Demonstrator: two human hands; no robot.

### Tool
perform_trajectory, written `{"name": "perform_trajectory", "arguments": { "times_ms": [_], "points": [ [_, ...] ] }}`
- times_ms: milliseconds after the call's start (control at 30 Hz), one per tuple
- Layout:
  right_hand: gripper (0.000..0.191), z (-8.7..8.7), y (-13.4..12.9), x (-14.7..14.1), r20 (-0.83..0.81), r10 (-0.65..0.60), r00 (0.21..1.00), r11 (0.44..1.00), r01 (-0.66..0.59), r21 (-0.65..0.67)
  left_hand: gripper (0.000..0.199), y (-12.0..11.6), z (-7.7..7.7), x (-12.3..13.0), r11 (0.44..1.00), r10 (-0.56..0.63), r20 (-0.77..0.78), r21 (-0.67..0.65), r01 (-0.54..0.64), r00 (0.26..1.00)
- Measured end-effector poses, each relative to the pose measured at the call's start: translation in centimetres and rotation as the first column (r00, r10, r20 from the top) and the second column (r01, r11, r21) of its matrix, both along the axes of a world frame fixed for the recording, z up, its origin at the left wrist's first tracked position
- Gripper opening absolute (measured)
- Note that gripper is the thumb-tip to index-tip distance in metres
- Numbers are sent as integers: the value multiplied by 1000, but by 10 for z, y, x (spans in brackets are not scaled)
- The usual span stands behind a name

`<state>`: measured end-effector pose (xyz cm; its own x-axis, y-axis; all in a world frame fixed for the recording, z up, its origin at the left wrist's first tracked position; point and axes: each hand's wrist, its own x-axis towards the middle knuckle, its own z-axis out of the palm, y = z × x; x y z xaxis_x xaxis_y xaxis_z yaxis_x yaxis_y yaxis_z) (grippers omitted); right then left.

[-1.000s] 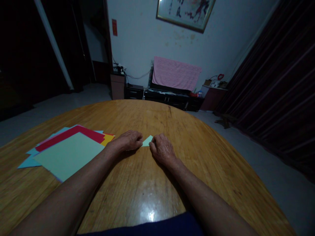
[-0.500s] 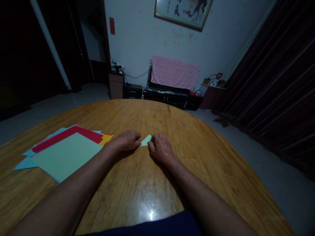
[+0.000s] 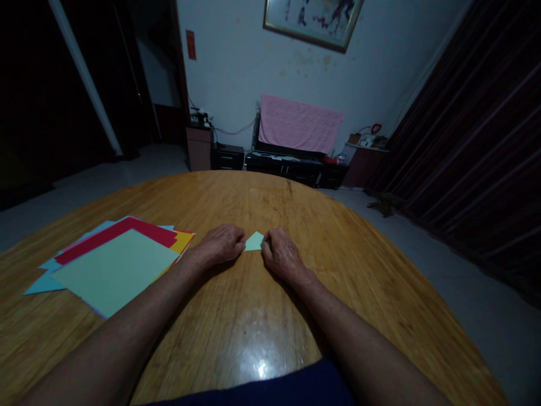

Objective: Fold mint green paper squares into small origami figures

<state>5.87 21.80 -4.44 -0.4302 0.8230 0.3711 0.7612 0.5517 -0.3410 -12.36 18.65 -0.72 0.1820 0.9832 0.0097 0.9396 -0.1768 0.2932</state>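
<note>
A small pale green folded paper (image 3: 254, 241) lies on the wooden table between my hands, its visible part coming to a point at the far side. My left hand (image 3: 226, 241) has its fingers curled and closed on the paper's left end. At the right end, my right hand (image 3: 279, 248) pinches the paper between thumb and bent fingers. Both ends of the paper are hidden under the fingers. Beside my left forearm lies a large pale green sheet (image 3: 118, 270), on top of a pile of coloured paper.
Under the green sheet, red paper (image 3: 101, 242), blue paper (image 3: 45, 283) and yellow paper (image 3: 182, 241) stick out. The round wooden table (image 3: 270, 197) curves away in front. Beyond it stands a low black cabinet (image 3: 274, 163), with a pink cloth (image 3: 300, 124) draped above it.
My right hand has shifted slightly to the right along the paper, so more of its pointed middle shows. My left hand stays almost in place.
</note>
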Motion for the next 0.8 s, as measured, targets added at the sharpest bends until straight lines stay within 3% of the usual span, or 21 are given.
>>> {"name": "perform_trajectory", "arguments": {
  "times_ms": [400, 800],
  "points": [
    [12, 2, -3, -3, 74, -33, 997, 999, 31, 36, 29, 1, -9, 26, 991, 102, -60, 96, -96, 993],
    [12, 1, -2, -2, 43, -16, 999, 1000, 15, 19, 34, 2, -9, -15, 992, 125, -3, 14, -125, 992]
  ]
}}
